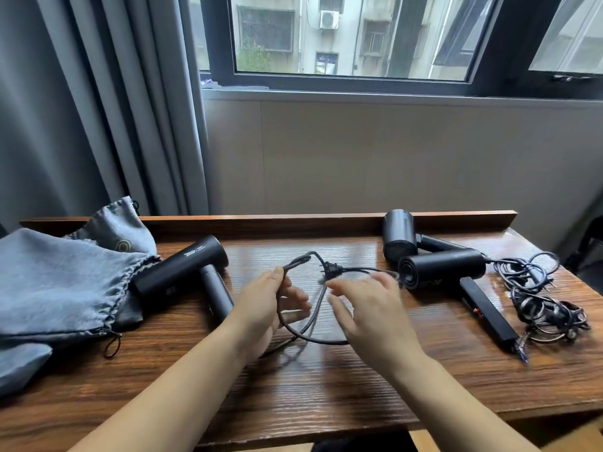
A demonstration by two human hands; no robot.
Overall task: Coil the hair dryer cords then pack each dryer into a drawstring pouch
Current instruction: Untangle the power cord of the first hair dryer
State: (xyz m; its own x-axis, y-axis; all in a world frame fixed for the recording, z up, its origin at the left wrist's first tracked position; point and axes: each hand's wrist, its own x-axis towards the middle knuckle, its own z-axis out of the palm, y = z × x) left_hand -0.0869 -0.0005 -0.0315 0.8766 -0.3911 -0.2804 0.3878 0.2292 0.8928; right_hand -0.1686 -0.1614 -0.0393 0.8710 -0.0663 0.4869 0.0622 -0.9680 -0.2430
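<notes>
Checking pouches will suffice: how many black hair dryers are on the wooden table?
3: one black hair dryer beside the grey pouches at left, two at right, a rear dryer against the ledge and a front dryer. More may be hidden.

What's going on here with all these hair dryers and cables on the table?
A person is coiling a hair dryer's cord. The left hand pinches a loop of it, while the right hand hovers open beside it. That dryer lies by grey drawstring pouches on the wooden table. Two more dryers sit at right with their cords in a tangle. None is packed yet.
</notes>
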